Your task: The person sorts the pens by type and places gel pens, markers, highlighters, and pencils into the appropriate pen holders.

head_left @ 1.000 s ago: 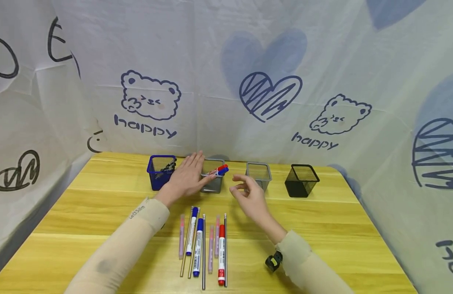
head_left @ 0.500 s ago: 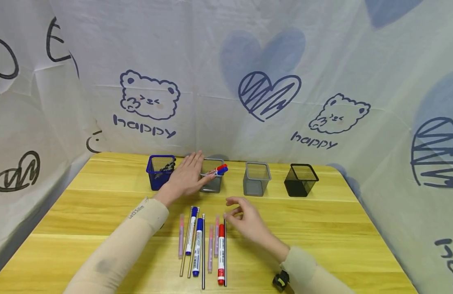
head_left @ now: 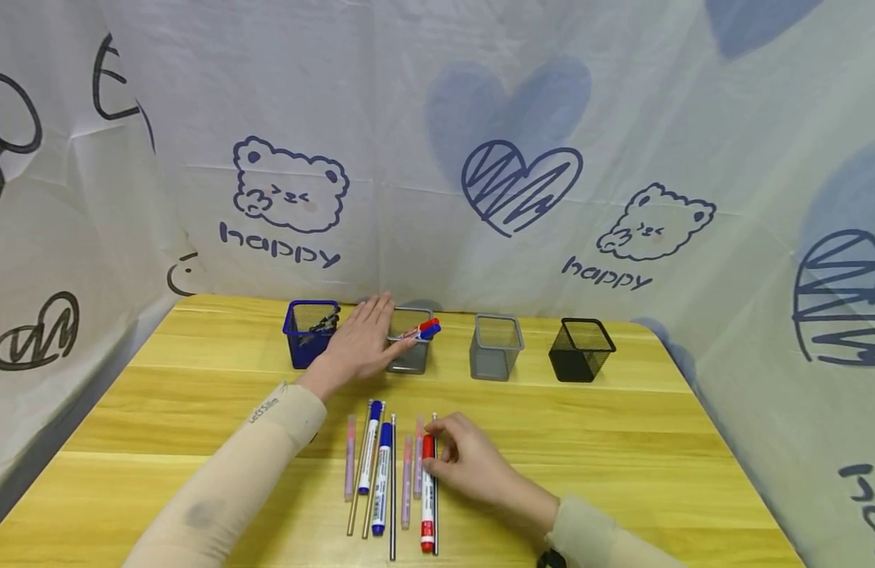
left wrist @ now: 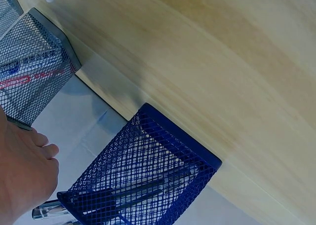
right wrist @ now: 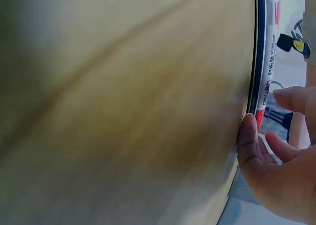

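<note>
Evidently, the red marker (head_left: 427, 505) lay on the worktop (head_left: 607, 473) right at the right grip (head_left: 473, 461), its cap framed between thumb and forefinger. The fingers were held slightly parted there, and whether the cap was being touched could not be told. By its look, the marker was judged light, stiff and not fragile, with a smooth barrel that might be prone to roll or slip; it was thought best pinched across the barrel just below the cap, since a cap held alone could come loose. Close alongside it, a dark pencil (head_left: 436, 521) was laid beneath the grip. To the grip's left, blue markers (head_left: 381, 497) and pink pens (head_left: 406, 489) were spread. Farther off, beyond the grip and to its left, red- and blue-capped markers (head_left: 431, 325) were held in a grey mesh holder (head_left: 409, 364), at whose rim the left grip (head_left: 360, 343) was laid with fingers extended. Left of that grip, dark pens (head_left: 327, 321) were contained in a blue mesh holder (head_left: 309, 357). Beyond the right grip, a second grey holder (head_left: 491, 364) was set, with a black holder (head_left: 577, 365) to its right.
</note>
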The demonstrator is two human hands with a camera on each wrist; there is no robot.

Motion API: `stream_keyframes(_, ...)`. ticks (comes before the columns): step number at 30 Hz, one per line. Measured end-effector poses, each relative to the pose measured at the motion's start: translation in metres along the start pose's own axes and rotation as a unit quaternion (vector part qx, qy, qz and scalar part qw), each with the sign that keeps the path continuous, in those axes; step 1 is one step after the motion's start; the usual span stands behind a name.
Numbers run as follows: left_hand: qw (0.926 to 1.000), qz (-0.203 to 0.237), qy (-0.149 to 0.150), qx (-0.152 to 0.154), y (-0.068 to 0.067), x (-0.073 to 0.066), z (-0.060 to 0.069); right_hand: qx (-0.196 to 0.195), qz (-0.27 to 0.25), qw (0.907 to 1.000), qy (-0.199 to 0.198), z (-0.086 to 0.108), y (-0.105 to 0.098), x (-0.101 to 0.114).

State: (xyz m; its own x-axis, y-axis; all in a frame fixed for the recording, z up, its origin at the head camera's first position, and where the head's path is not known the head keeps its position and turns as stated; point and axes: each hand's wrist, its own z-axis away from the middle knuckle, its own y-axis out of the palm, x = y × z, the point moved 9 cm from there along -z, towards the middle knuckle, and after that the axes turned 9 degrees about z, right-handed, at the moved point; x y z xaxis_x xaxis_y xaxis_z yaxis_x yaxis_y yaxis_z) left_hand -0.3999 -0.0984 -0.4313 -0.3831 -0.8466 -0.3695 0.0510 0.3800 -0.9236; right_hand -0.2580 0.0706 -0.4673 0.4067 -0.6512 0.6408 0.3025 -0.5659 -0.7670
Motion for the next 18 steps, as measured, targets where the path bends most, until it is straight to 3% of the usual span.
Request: stream_keyframes(18,1.0000,-0.003,0.006,-0.006,-0.0009,-0.0008,-0.0005,0.034,0.075,0.9966,-0.005,0.0010,0.0091,0.0080)
